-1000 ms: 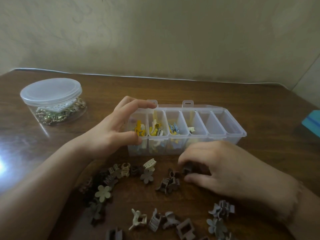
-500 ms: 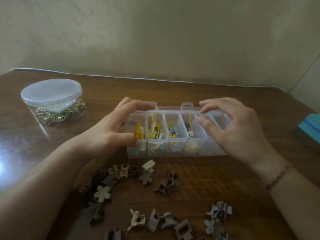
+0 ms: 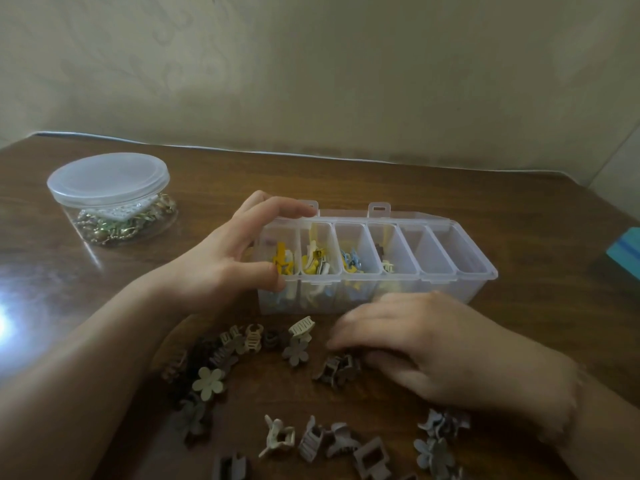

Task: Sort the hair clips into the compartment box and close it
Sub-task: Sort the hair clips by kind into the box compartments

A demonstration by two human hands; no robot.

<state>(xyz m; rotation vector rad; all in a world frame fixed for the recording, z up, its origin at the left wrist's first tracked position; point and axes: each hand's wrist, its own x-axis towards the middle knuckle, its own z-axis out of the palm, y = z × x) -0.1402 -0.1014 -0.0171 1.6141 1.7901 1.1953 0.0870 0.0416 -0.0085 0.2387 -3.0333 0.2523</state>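
Observation:
The clear compartment box stands open in the middle of the table, its lid folded back. Its left compartments hold yellow clips, yellow and white clips and blue ones; the fourth holds a brown and a cream clip. The two right compartments look empty. My left hand grips the box's left end. My right hand, blurred, lies palm down in front of the box, fingertips over a small cluster of brown clips. Nothing shows between its fingers.
Loose beige and brown hair clips lie scattered in front of the box, including a flower clip and a row near the front edge. A lidded clear jar with metal trinkets stands far left. A teal object sits at the right edge.
My right hand rose from the pile to the box's fourth compartment, where a brown clip now lies, then came back down to the loose clips. My left hand stayed on the box.

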